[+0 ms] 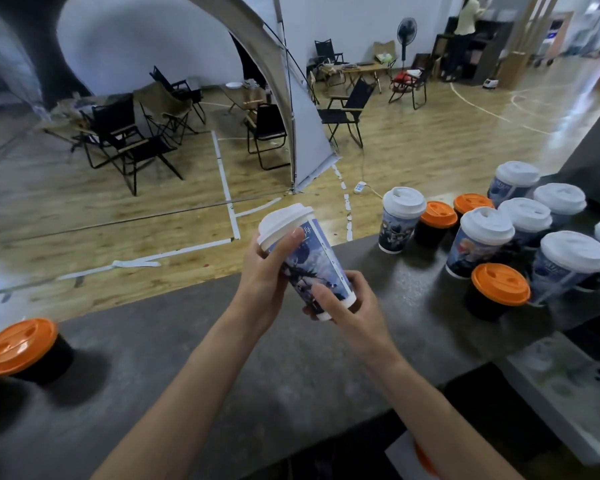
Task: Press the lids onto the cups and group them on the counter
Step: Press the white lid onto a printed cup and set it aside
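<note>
White plastic caps the printed cup (312, 268) that both hands hold tilted above the counter (222, 358). Its lid (281, 220) sits on the mouth, leaning up and away. Whether the lid is pressed fully home cannot be told.

The left hand (264, 271) grips the upper part of the cup. Its fingers curl round the far side and its thumb (293, 237) lies just under the lid's rim. The right hand (354, 306) grips the base, with its thumb (326, 296) laid along the printed wall and the other fingers curled beneath the bottom edge. The cup hangs between the two sets of fingers, clear of the counter.

Well apart to the right of the right fingers, white-lidded cups (487, 237) stand close together on the counter, with black orange-lidded cups (497, 292) among them. One of these is the nearest of the cluster to the right hand. Far to the left of the left fingers, a lone cup (25, 351), black under an orange lid, stands by itself.

Beyond the fingertips, past the counter's far edge, lie a wooden floor (430, 143), folding chairs (347, 112) and a tent (305, 133).
</note>
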Tool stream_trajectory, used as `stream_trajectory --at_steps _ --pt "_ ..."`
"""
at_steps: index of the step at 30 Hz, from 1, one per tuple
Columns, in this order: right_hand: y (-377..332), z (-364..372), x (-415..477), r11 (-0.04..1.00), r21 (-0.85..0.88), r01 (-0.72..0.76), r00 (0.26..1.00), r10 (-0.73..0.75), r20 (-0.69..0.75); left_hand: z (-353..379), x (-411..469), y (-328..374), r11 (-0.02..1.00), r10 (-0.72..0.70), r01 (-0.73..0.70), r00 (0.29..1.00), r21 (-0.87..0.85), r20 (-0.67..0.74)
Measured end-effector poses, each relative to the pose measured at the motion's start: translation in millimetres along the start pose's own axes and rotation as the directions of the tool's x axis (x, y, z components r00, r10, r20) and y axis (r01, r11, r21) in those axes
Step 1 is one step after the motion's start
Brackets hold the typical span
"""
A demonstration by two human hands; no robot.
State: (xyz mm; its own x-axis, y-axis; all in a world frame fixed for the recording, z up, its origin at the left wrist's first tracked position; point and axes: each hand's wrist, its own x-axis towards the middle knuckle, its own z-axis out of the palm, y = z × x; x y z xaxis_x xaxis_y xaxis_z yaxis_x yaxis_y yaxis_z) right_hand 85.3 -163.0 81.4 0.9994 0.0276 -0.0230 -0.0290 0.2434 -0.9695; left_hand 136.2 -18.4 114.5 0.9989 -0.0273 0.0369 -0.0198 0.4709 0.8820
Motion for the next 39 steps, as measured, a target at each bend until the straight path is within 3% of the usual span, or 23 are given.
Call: stream_trajectory --at_steps 3,6,7,9,11,15,19,21,23,27,34,39 --pt "5.4 7.4 -5.2 0.995 -0.083 0.055 0.996 -0.061 -0.065 4.4 -2.5 3.7 1.0 -0.012 0.012 1.0 -0.01 0.003" --pt "3.2 10.7 -6.5 0.967 -0.255 0.015 0.995 -0.041 -0.095 5.9 -3.8 7.4 0.999 -0.011 0.011 1.0 0.033 -0.011" --pt "0.2 12.7 -6.7 0.98 -0.199 -0.011 0.998 -0.001 -0.058 5.6 -4.4 10.8 0.998 -0.013 0.013 1.0 0.057 0.004" --pt "-10.6 17.1 -8.1 0.978 0.14 -0.157 0.983 0.141 0.118 4.2 -7.0 18.2 0.996 -0.07 0.063 0.991 0.065 0.111" --pt "-24.2 21.9 -12.9 0.865 0.371 -0.337 0.927 0.236 0.292 4.2 -11.1 24.7 0.99 -0.138 0.135 0.97 0.032 0.202" --pt "-25.2 24.4 -14.3 0.817 0.418 -0.398 0.892 0.24 0.383 5.4 -12.2 24.8 0.992 -0.125 0.12 0.984 0.049 0.125" --pt "-25.7 26.5 -20.8 0.787 0.447 -0.426 0.874 0.231 0.427 0.7 -14.1 29.8 0.978 -0.208 0.194 0.949 0.079 0.237" --pt "-24.6 30.4 -23.6 0.855 0.379 -0.354 0.903 0.208 0.376 0.2 -13.9 36.0 0.973 -0.225 0.231 0.941 0.008 0.253" --pt "-20.0 32.3 -22.9 0.965 0.182 -0.191 0.958 0.143 0.248 -1.5 -11.4 39.6 0.975 -0.208 0.22 0.954 -0.033 0.216" --pt "-17.0 33.3 -22.4 0.999 -0.025 -0.035 0.988 0.039 0.151 -3.4 -11.1 39.2 0.977 -0.211 0.214 0.967 -0.005 0.141" --pt "-18.7 35.1 -24.0 0.996 -0.047 -0.079 0.985 0.085 0.151 -4.7 -14.9 34.1 0.972 -0.224 0.228 0.973 -0.059 0.059" --pt "-28.0 38.3 -24.4 0.933 0.195 -0.303 0.897 0.211 0.387 -8.0 -23.1 41.6 0.941 -0.275 0.299 0.948 -0.156 0.158"
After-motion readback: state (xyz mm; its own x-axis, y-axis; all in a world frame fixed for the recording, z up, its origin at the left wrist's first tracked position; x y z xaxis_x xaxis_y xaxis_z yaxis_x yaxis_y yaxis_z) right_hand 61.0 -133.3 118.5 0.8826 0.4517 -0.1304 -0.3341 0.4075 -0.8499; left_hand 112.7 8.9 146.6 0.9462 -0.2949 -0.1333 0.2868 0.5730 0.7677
